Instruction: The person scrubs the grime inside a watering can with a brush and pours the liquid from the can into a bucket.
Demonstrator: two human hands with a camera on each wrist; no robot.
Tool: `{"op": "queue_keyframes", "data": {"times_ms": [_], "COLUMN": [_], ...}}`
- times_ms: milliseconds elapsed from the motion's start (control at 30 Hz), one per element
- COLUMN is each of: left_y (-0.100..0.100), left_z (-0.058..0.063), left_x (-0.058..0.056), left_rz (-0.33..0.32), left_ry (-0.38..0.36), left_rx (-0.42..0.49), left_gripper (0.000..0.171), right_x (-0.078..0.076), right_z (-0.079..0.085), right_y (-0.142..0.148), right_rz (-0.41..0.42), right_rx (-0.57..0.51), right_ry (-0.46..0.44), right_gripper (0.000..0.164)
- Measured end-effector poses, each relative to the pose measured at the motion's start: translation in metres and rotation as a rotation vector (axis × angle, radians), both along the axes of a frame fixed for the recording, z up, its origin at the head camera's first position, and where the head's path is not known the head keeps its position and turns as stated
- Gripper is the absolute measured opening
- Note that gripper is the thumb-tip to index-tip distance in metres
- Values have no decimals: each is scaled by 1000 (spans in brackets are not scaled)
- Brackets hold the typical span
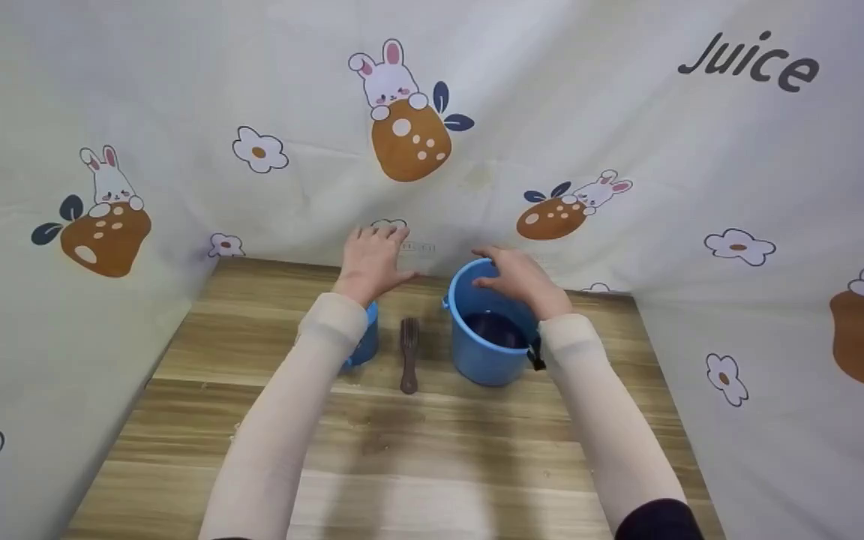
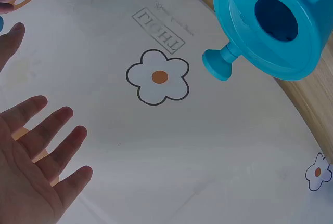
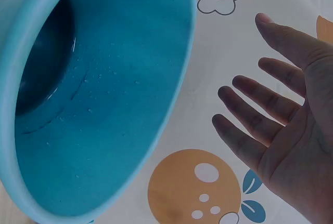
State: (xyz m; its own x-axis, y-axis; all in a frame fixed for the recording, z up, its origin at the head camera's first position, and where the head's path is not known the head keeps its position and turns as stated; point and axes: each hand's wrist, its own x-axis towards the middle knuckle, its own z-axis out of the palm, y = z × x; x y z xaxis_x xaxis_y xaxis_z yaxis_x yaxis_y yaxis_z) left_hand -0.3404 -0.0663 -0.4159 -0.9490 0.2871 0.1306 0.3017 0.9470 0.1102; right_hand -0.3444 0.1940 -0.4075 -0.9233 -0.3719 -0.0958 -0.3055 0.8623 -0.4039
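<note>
Over a small blue watering can hovers my left hand, fingers spread and holding nothing. The can's round top opening and short spout show in the left wrist view, while my forearm covers much of it in the head view. My right hand is above the far side of a blue bucket, fingers extended, gripping nothing. Dark liquid lies at the bucket's bottom, with droplets on its inner wall. Between can and bucket lies a brown fork-like tool, tines pointing away.
The wood-patterned tabletop has small wet spots in front of the tool. Pale printed sheeting with rabbits and flowers rises at the back and along both sides. A black piece sits at the bucket's right rim.
</note>
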Motion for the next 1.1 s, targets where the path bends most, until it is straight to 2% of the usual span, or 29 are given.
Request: {"op": "queue_keyframes", "data": {"times_ms": [333, 700, 1100], "left_y": [-3, -13, -27], "left_z": [1, -2, -4], "left_x": [3, 8, 14], "left_rz": [3, 35, 35], "left_ry": [3, 15, -55], "left_rx": [1, -10, 32], "left_gripper": [69, 59, 56], "right_x": [1, 4, 7], "right_z": [0, 1, 1], "right_y": [-5, -11, -19], "right_rz": [69, 87, 120], "right_rx": [7, -5, 10], "right_ry": [43, 20, 43], "right_gripper": [51, 49, 46]}}
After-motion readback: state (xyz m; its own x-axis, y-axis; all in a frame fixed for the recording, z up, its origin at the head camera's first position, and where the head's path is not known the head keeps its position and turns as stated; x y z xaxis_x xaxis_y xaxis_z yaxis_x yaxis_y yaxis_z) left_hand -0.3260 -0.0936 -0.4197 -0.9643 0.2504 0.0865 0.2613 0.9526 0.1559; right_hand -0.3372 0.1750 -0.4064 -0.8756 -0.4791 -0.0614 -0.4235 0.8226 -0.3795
